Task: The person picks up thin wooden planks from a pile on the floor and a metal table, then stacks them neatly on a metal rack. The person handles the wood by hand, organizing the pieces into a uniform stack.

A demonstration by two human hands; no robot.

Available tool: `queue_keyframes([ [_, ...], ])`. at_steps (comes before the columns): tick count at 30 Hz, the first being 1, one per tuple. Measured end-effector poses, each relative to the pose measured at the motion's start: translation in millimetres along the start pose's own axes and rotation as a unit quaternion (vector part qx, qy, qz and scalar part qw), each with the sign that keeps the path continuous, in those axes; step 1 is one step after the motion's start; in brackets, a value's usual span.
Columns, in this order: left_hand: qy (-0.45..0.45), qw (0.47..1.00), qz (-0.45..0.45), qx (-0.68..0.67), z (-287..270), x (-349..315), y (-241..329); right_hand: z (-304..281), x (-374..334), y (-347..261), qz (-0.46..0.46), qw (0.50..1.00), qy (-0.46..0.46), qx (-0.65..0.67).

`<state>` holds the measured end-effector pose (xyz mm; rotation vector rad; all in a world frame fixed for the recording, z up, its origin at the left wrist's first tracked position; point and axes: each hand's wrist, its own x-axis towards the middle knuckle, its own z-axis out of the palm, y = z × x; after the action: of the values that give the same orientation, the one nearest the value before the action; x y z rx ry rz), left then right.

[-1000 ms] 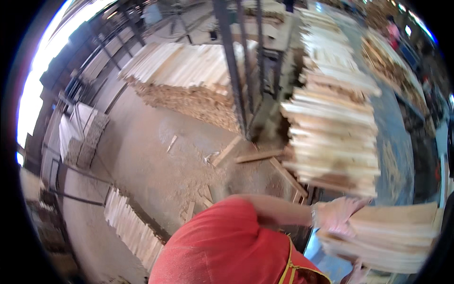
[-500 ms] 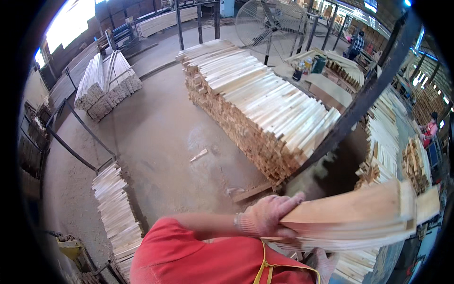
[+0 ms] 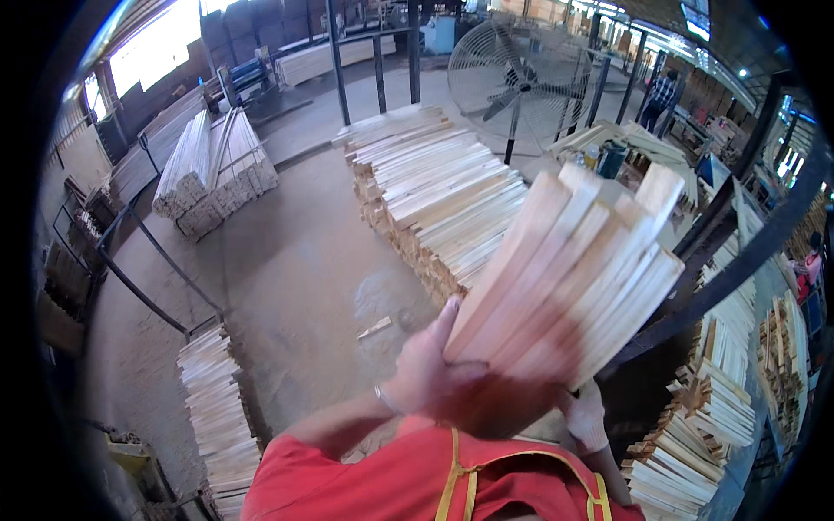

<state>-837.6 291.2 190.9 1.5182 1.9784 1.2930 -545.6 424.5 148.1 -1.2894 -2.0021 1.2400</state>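
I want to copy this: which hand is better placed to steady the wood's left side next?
Probably the left hand: it grips the left edge of the wood, while the right hand is at the lower right corner.

One left hand (image 3: 424, 369), one right hand (image 3: 585, 417), one bundle of wooden strips (image 3: 565, 278), one big fan (image 3: 522, 85), two distant co-workers (image 3: 661, 97)

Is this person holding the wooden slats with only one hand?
No, the left hand grips one side of the slats and the right hand holds the other.
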Motion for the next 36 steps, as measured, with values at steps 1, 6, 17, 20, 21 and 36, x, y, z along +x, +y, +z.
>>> queue_keyframes([
  [1, -0.009, 1.0, -0.008, 0.012, -2.8, 23.8, -1.7, 4.6, 18.1, 4.0, 0.009, 0.999, -0.008, 0.037],
  [6, -0.103, 0.993, -0.056, -0.002, -12.9, 147.0, -25.3, 28.3, 98.6, -10.7, 0.073, 0.989, 0.011, 0.127],
  [17, -0.191, 0.925, -0.091, 0.315, 42.8, 507.0, -268.4, 154.4, 393.5, -32.2, 0.16, 0.951, -0.005, 0.263],
  [20, -0.199, 0.9, -0.06, 0.384, 55.7, 521.9, -299.3, 192.2, 421.7, 10.9, 0.147, 0.957, 0.043, 0.246],
  [21, -0.205, 0.909, -0.044, 0.36, 50.7, 521.0, -305.2, 190.8, 414.1, 14.2, 0.143, 0.936, 0.032, 0.319],
  [36, -0.296, 0.884, 0.147, 0.332, 143.4, 638.1, -356.8, 326.2, 161.8, -21.0, 0.239, 0.923, 0.134, 0.27],
])
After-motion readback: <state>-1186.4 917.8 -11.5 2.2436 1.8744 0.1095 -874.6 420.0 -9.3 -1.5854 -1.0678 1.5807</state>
